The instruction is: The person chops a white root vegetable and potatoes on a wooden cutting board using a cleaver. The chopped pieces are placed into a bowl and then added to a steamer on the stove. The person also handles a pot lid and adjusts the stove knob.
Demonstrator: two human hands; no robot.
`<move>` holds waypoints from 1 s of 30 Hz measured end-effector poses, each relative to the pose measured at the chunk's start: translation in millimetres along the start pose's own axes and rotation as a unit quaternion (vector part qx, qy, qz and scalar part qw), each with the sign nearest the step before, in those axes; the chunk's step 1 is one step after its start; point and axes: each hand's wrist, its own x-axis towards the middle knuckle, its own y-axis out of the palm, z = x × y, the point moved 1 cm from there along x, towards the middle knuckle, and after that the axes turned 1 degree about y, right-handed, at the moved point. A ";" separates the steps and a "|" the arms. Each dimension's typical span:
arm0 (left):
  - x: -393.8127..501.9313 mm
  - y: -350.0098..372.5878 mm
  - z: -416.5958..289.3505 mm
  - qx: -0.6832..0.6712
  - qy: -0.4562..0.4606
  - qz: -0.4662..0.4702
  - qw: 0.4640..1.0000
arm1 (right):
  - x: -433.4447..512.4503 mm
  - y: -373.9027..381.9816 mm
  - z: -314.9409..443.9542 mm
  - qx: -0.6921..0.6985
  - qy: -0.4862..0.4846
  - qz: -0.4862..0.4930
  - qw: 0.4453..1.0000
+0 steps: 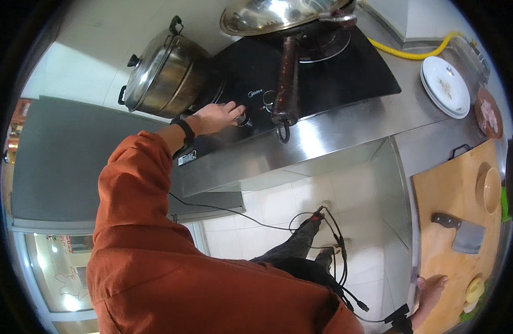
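Note:
My left hand (219,117), with a black band at the wrist, has its fingers on a round control knob (242,121) at the front of the black glass cooktop (335,89). Just behind that hand stands a lidded metal steamer pot (173,79) on the left burner. A wok with a shiny domed lid (277,16) sits on the right burner, its dark handle (286,79) reaching over the cooktop's front edge. At the lower right, my right hand (431,291) rests at the near edge of a wooden cutting board (436,192) and holds nothing.
On the board lie a cleaver (467,236), a beige bowl (491,191) and peeled pale food pieces (474,291). Beyond are stacked white plates (446,87), a brown dish of raw meat (488,112) and a yellow hose (411,54). Black cables (342,250) hang by my legs.

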 end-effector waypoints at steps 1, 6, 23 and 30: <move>3.2 0.3 -1.1 -0.010 -0.023 0.010 1.000 | -0.6 0.4 1.5 -0.007 0.000 0.006 1.000; 14.7 12.4 -35.8 -0.124 -0.256 -0.049 0.958 | 4.1 9.1 -8.2 -0.016 -0.006 -0.014 1.000; 26.4 -1.4 -49.9 -0.135 -0.379 -0.005 0.915 | 2.2 9.2 -8.0 -0.022 -0.010 -0.041 0.999; 27.1 -1.6 -50.5 -0.132 -0.378 -0.009 0.916 | 3.4 12.7 -10.7 -0.013 -0.003 -0.053 0.999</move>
